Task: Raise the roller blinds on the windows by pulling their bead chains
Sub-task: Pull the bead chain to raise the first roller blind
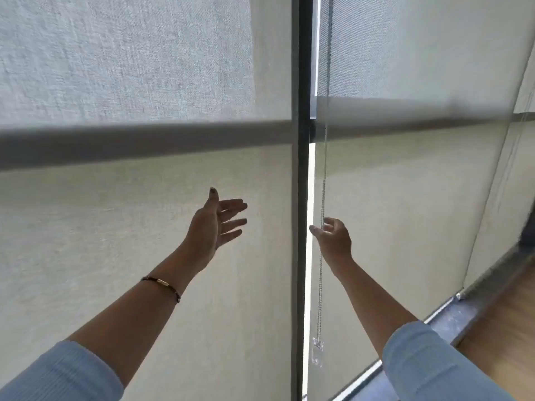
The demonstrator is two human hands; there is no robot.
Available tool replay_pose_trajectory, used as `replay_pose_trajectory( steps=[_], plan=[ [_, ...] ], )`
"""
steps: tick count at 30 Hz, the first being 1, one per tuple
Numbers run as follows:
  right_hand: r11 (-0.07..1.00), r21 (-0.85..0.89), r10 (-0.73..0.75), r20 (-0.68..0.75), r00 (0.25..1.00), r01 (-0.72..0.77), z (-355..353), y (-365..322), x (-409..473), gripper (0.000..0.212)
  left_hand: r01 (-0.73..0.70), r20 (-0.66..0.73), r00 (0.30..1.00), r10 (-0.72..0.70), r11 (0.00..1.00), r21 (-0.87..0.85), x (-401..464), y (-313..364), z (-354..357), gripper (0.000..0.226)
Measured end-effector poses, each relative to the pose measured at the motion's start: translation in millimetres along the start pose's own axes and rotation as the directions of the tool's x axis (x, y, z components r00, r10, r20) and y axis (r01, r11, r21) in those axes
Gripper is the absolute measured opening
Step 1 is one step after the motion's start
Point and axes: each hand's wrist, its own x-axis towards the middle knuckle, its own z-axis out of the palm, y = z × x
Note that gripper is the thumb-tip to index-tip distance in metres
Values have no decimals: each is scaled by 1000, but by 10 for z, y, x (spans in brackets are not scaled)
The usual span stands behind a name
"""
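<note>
Right of the dark vertical window frame, I see a thin silvery bead chain hanging in front of the pale woven roller blind, ending low at a clear plastic weight. My right hand curls loosely around it; whether it grips, I cannot tell. My left hand hangs spread, touching nothing.

Open air before both blinds. Dark mullion splits them; bead chain hangs just right of it (narrow bright gap between). Sill below right.
</note>
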Motion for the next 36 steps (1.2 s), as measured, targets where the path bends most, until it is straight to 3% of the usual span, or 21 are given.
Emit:
replay_pose_trajectory(
  steps=[4,7,11,13,16,21,25,29,33,36],
  plan=[
    [985,-103,-154,-127,980,141,-17,127,257,31,-14,12,1000,15,998,-67,260,8,160,66],
    [964,-85,-259,-76,963,253,-64,163,362,19,-31,27,999,32,998,-56,336,-24,296,66],
    [894,225,-385,-53,921,387,-100,218,215,30,-18,49,999,19,1000,-22,389,-19,494,64],
    [867,276,-411,-79,908,416,-77,263,68,28,-40,74,996,40,999,-1,417,10,607,58],
    [853,277,-457,-17,889,443,-29,278,-156,26,-93,111,990,89,995,23,432,151,800,56],
    [853,162,-517,133,845,496,72,332,-569,53,-177,271,947,171,984,-3,290,643,1120,58],
    [846,165,-529,137,838,507,82,354,-766,45,-240,363,895,259,966,-96,159,1044,1363,66],
    [823,225,-561,180,808,521,133,398,-858,58,-260,293,889,353,914,-312,87,1062,1445,58],
    [819,244,-572,283,770,519,151,433,-825,41,-332,157,894,420,854,-400,17,891,1248,56],
    [873,260,-487,415,768,413,143,520,-754,36,-361,95,900,426,849,-386,-52,761,1061,55]
  ],
)
